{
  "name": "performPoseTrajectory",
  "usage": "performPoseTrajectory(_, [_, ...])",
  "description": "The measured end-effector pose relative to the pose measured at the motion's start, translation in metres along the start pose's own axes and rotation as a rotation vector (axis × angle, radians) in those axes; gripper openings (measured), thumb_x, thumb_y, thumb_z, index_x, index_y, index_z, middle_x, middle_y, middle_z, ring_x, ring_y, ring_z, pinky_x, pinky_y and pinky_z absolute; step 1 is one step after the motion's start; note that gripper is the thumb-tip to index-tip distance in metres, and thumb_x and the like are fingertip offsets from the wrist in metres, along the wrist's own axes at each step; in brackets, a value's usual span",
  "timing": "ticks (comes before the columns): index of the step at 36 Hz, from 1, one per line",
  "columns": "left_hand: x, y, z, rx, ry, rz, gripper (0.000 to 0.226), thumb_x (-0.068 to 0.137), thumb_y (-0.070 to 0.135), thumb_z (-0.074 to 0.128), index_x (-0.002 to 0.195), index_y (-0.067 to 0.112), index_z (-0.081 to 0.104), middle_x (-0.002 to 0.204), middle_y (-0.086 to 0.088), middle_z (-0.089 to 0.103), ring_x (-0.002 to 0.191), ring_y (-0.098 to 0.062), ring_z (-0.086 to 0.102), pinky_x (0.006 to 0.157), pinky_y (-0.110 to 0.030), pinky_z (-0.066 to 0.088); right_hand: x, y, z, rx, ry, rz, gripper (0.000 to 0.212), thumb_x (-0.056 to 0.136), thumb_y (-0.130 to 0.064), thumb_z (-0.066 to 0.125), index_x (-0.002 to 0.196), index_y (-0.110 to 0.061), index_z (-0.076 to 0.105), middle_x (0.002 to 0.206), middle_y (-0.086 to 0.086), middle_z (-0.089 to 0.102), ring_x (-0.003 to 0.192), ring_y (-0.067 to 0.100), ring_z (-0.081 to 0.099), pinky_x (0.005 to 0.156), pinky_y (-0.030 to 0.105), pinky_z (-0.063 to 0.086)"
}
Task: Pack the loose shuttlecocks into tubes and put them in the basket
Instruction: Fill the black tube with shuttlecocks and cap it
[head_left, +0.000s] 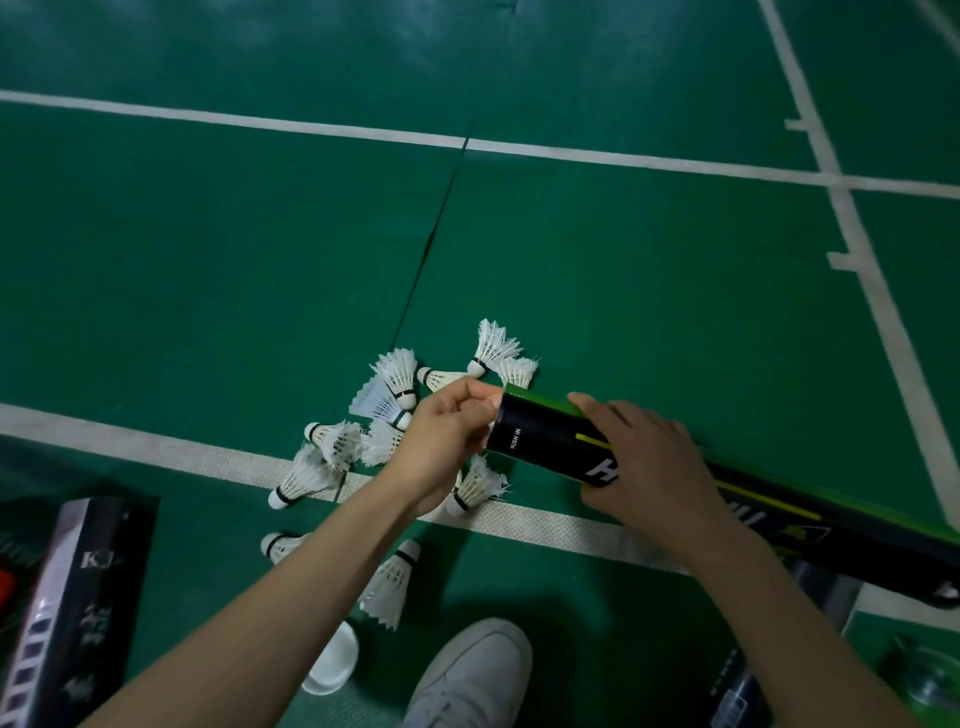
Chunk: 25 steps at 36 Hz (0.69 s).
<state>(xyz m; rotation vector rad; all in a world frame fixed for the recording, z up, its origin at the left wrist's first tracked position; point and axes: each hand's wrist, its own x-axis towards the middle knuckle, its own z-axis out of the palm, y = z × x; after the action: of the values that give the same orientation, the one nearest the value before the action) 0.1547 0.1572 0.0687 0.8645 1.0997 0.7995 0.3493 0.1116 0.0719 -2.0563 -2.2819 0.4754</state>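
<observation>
The right hand (655, 467) is gripping the black tube (540, 444) while the left hand (448, 441), fingers curled at its open mouth, is hiding any shuttlecock; a tilted entry risks crumpling feathers, with loose shuttlecocks (332, 447) lying on the floor (649, 291).

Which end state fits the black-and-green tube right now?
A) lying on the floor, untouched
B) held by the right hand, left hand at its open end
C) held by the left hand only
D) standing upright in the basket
B: the right hand grips the black-and-green tube off the floor, and the left hand is pinched at its mouth.
</observation>
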Motion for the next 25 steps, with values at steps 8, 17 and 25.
performPoseTrajectory(8, [-0.007, 0.001, 0.003, 0.156, 0.099, 0.156, 0.020, 0.093, 0.019, 0.055, 0.110, 0.011, 0.062, 0.101, -0.005, 0.063, 0.092, -0.009, 0.059, 0.084, -0.020, 0.047, 0.007, 0.001, -0.002, 0.074, 0.042, 0.037, 0.088, 0.076, -0.035, 0.070, 0.147, -0.036, 0.018, 0.131, -0.006, 0.045, 0.114, 0.016, 0.044, 0.100, 0.033, 0.033])
performPoseTrajectory(17, [-0.009, 0.001, -0.002, 0.224, 0.098, 0.212, 0.042, 0.072, 0.007, 0.077, 0.105, 0.019, 0.054, 0.087, -0.026, 0.066, 0.092, -0.037, 0.065, 0.093, -0.052, 0.048, 0.007, -0.002, 0.004, 0.160, 0.085, 0.017, 0.089, 0.073, -0.031, 0.073, 0.147, -0.033, 0.023, 0.127, -0.004, 0.049, 0.112, 0.018, 0.048, 0.099, 0.037, 0.039])
performPoseTrajectory(25, [-0.013, -0.001, -0.003, 0.183, 0.007, 0.206, 0.036, 0.068, 0.021, 0.074, 0.095, 0.018, 0.050, 0.079, -0.010, 0.072, 0.087, -0.033, 0.066, 0.093, -0.058, 0.045, 0.006, -0.003, 0.005, 0.123, 0.119, 0.000, 0.086, 0.075, -0.031, 0.072, 0.147, -0.032, 0.025, 0.132, -0.002, 0.047, 0.116, 0.020, 0.046, 0.101, 0.038, 0.034])
